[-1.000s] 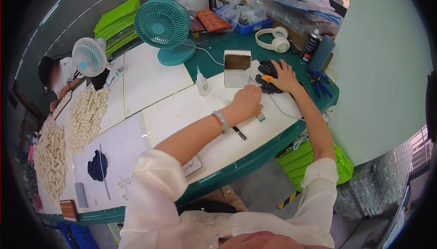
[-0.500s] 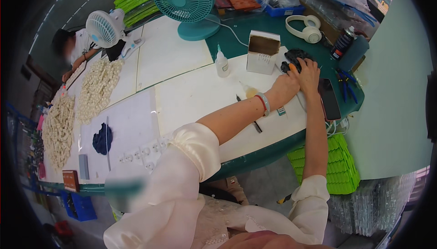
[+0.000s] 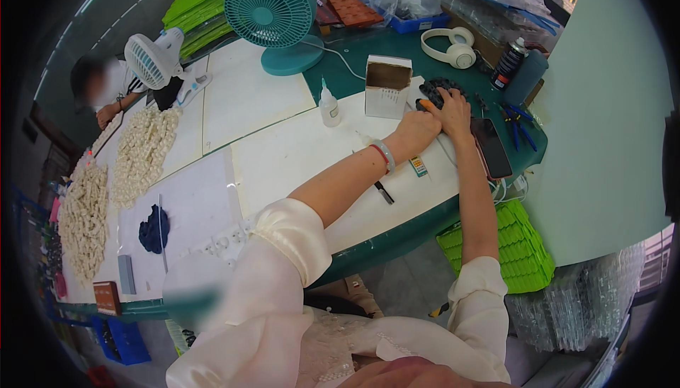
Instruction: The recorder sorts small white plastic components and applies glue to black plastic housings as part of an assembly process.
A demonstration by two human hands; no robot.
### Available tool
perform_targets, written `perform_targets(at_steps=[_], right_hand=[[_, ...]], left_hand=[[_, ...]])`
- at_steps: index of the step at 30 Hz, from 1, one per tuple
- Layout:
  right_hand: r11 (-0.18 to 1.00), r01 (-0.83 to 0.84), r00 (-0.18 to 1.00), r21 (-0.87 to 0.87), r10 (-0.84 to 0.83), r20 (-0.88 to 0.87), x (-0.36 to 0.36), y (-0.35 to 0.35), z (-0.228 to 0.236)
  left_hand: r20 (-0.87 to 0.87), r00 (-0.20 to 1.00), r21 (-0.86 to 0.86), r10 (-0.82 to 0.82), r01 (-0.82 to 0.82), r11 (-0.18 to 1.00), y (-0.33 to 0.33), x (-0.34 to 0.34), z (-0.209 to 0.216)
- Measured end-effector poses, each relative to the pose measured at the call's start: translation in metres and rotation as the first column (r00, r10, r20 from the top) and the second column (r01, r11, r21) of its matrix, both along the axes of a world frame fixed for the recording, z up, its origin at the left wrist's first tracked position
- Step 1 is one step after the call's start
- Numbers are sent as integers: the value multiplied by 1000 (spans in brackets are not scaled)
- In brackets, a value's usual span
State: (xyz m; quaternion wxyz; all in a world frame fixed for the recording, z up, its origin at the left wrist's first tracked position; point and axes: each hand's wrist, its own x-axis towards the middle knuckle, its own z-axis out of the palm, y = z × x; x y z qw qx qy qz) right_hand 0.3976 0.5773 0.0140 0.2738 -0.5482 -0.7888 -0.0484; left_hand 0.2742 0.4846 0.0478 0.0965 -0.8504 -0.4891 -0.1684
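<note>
At the right part of the table, a black, bumpy bunch [image 3: 443, 89] lies under the fingers of my right hand [image 3: 454, 113], which are bent onto it. Close beside it is my left hand [image 3: 418, 131], closed, its fingers turned away from view, touching the right. A small orange piece [image 3: 427, 107] shows between the hands; I cannot tell whether it is a tool handle or a finger cover. A white open box [image 3: 387, 97] stands just left of the bunch. The black phone [image 3: 490, 147] lies right of my right wrist.
A white squeeze bottle [image 3: 329, 108], a black pen [image 3: 383, 192], blue-handled pliers [image 3: 518, 127], a spray can [image 3: 508, 63] and headphones [image 3: 449, 49] surround the hands. A teal fan [image 3: 270, 5] stands farther back. Cream bead strands [image 3: 85, 218] lie left, near another person [image 3: 106, 87].
The whole view has shifted, so the table's things sit farther left in the picture. Both hands stay together at the black bunch, with little visible change in their grip.
</note>
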Motion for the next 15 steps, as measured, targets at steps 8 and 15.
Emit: perform_targets(at_steps=[8,15], right_hand=[[991,-76,993,110,85,-78,3,-6,-2],[993,-54,959,106,81,-273,8,-6,4]], left_hand=[[249,968,-11,-22,26,1000,-110,-46,66],[746,481,-367,462,-282,886,-266,-186,62]])
